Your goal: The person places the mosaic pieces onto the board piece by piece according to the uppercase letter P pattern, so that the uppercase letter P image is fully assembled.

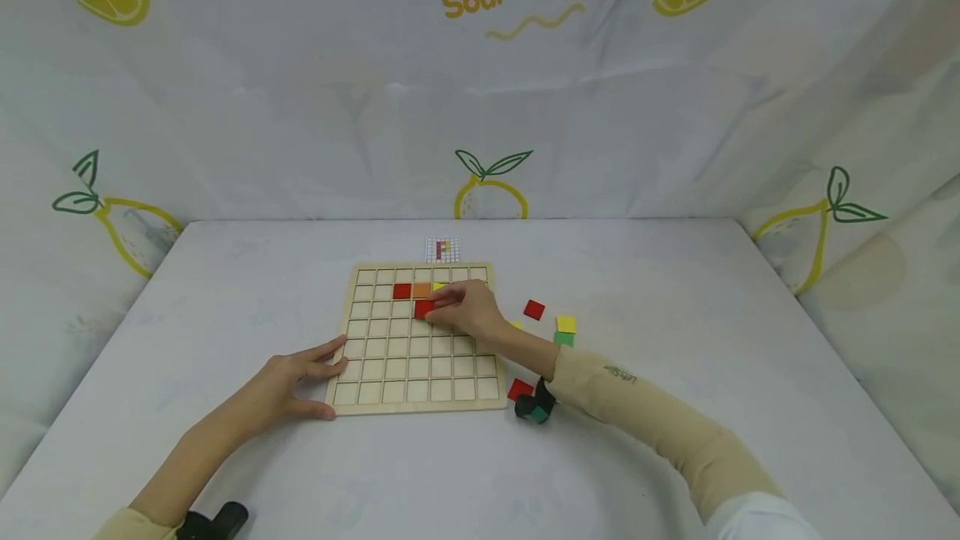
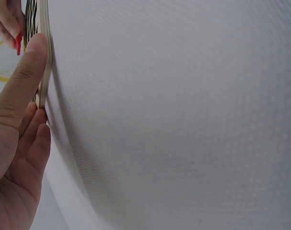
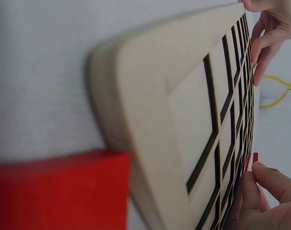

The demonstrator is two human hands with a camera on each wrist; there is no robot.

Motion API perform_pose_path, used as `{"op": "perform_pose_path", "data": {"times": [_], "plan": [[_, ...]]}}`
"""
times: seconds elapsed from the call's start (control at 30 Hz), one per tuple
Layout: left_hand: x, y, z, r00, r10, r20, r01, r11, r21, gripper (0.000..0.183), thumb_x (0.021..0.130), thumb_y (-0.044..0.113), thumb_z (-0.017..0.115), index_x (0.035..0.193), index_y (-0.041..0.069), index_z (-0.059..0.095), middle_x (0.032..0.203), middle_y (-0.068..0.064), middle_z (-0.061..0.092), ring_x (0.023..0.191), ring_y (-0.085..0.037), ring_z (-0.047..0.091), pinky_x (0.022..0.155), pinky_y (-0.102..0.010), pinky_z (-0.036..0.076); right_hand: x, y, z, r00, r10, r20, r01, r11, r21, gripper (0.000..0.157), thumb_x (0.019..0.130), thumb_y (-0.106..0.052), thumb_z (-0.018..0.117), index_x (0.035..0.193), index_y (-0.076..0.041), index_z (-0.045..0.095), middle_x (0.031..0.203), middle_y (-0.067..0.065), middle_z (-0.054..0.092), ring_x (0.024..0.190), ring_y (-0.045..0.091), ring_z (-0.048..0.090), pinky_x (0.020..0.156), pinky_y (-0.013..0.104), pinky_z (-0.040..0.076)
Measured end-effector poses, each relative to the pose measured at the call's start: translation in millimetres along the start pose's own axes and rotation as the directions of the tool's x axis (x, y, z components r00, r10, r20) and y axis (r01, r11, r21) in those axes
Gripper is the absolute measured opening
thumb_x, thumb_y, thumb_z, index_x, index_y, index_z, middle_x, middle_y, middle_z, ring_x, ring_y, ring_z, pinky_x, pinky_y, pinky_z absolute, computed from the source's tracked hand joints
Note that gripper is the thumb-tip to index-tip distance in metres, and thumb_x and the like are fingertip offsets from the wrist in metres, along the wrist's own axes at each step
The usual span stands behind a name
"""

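Note:
A square wooden grid board lies on the table. My right hand is over its upper middle, pinching a red square tile between thumb and fingertips. In the right wrist view that tile stands slightly above the grid. Another red tile, an orange tile and a yellow tile lie side by side in one row, the yellow one partly covered by the hand. My left hand rests against the board's left edge near the front corner, fingers fairly straight; its thumb touches the board's rim.
Behind the board lies a small pattern card. To the right are loose tiles: red, yellow, green, and another red tile by the board's front right corner. A printed cloth hangs behind the table.

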State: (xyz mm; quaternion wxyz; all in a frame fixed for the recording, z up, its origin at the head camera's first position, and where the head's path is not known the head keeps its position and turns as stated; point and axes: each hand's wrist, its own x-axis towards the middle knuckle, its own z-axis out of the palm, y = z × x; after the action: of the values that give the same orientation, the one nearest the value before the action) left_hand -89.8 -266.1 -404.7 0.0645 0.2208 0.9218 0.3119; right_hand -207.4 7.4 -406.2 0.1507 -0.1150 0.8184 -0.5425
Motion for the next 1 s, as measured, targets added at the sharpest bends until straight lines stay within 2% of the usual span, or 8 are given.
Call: {"op": "perform_pose_path", "data": {"times": [0.33,0.7,1.0], "plan": [[0.8,-0.6,0.7,1.0,-0.006,0.008,0.006,1.0,-0.017,0.068,0.066,0.027,0.085,0.122,-0.005,0.061,0.144,-0.023,0.041,0.127,-0.044,0.042,0.099,-0.054,0.04,7,-3,11.0,0.996,-0.083,-0.011,0.082,0.996,-0.039,0.021,0.076,-0.002,0.079,0.096,0.002,0.072,0.086,0.011,0.072,0.073,0.016,0.07,0.069,0.021,0.057],[-0.9,-0.7,0.9,1.0,0.002,-0.002,-0.002,1.0,-0.012,0.067,0.066,0.025,0.085,0.121,-0.006,0.062,0.144,-0.023,0.042,0.127,-0.044,0.043,0.099,-0.054,0.041,14,-11,20.7,0.992,-0.123,-0.031,0.115,0.974,-0.195,0.018,0.076,-0.005,0.081,0.092,-0.001,0.075,0.084,0.008,0.072,0.075,0.015,0.066,0.066,0.017,0.052],[-0.8,-2.0,1.3,1.0,0.01,-0.005,-0.01,1.0,-0.01,0.069,0.066,0.027,0.085,0.121,-0.006,0.061,0.143,-0.023,0.042,0.127,-0.044,0.044,0.098,-0.053,0.041,15,-12,20.2,0.991,-0.136,-0.023,0.129,0.974,-0.184,0.023,0.074,-0.005,0.083,0.093,0.0,0.073,0.083,0.009,0.072,0.075,0.016,0.068,0.068,0.019,0.054]]}}
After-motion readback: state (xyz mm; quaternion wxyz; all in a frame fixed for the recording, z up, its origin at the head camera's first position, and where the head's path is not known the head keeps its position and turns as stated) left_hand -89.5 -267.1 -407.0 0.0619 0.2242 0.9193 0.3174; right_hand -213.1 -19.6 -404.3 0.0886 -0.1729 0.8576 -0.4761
